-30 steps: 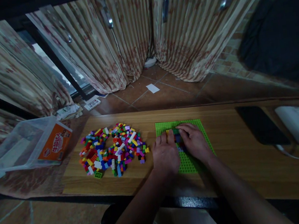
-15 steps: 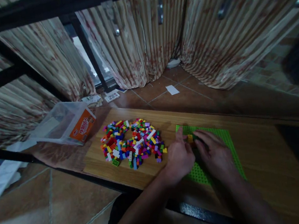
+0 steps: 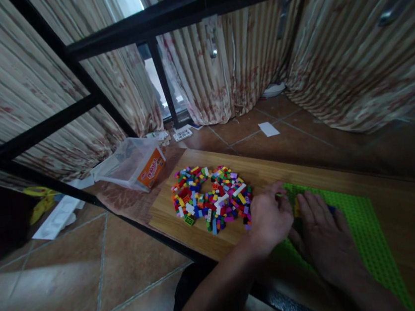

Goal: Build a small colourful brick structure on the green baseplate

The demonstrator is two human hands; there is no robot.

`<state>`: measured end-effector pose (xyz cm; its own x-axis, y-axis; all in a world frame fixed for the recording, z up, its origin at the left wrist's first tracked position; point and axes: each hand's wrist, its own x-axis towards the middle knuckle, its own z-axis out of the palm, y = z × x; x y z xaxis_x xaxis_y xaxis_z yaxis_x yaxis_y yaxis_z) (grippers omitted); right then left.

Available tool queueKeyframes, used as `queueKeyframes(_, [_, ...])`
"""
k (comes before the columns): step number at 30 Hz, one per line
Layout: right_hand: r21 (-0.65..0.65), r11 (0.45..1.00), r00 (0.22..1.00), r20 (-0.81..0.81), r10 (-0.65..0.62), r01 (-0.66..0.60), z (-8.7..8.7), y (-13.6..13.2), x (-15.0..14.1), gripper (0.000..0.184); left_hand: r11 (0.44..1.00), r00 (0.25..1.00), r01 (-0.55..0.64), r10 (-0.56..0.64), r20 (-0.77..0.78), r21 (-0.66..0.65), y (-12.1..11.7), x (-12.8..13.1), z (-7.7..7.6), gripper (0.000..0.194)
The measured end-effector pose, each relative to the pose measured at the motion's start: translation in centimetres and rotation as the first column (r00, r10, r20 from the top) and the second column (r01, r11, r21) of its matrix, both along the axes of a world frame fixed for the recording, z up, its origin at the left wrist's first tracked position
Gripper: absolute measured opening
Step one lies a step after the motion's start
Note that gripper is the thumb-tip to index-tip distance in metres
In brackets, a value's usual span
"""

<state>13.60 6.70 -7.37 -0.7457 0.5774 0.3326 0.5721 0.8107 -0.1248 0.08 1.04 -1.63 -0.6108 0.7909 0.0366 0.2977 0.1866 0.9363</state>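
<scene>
A green studded baseplate (image 3: 361, 223) lies on the wooden board (image 3: 261, 169). My right hand (image 3: 324, 237) rests flat on the plate, fingers stretched over a small cluster of bricks (image 3: 296, 207), of which a yellow one shows. My left hand (image 3: 270, 215) sits at the plate's left edge, fingers curled and touching the same cluster; what it grips is hidden. A pile of several small coloured bricks (image 3: 212, 197) lies just left of my left hand.
A clear plastic tub with an orange label (image 3: 133, 164) lies tipped at the board's far left. Striped curtains (image 3: 220, 69) and black bars (image 3: 85, 102) stand behind. Papers (image 3: 268, 128) lie on the tiled floor.
The view has swung left and up, so board and hands now sit lower right. My right hand has flattened on the baseplate; my left hand stays at the brick cluster.
</scene>
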Motion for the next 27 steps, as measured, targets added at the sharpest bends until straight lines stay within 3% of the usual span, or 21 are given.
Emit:
queueKeyframes(11, [0.006, 0.999, 0.998, 0.033, -0.053, 0.053, -0.7, 0.7, 0.0, 0.083, 0.986, 0.971, -0.15, 0.161, -0.177, 0.079, -0.9, -3.9, 0.5, 0.032])
queueKeyframes(14, [0.016, 0.998, 0.998, 0.026, -0.058, 0.057, -0.6, 0.7, 0.0, 0.084, 0.963, 0.91, -0.267, 0.263, -0.319, 0.035, -1.5, -7.1, 0.7, 0.032])
queueKeyframes(17, [0.026, 0.998, 0.998, 0.01, -0.061, 0.061, -0.7, 0.7, -0.1, 0.083, 0.901, 0.8, -0.427, 0.335, -0.497, -0.08, -2.5, -11.0, 0.6, 0.037])
queueKeyframes(20, [0.025, 0.998, 0.998, -0.001, -0.057, 0.057, -0.7, 0.7, -0.3, 0.083, 0.85, 0.747, -0.487, 0.286, -0.6, -0.202, -3.4, -14.2, 0.1, 0.048])
queueKeyframes(27, [0.013, 0.997, 0.997, -0.029, -0.075, 0.076, -0.7, 0.8, -0.4, 0.083, 0.878, 0.784, -0.397, 0.174, -0.597, -0.266, -3.8, -16.4, -1.2, 0.053])
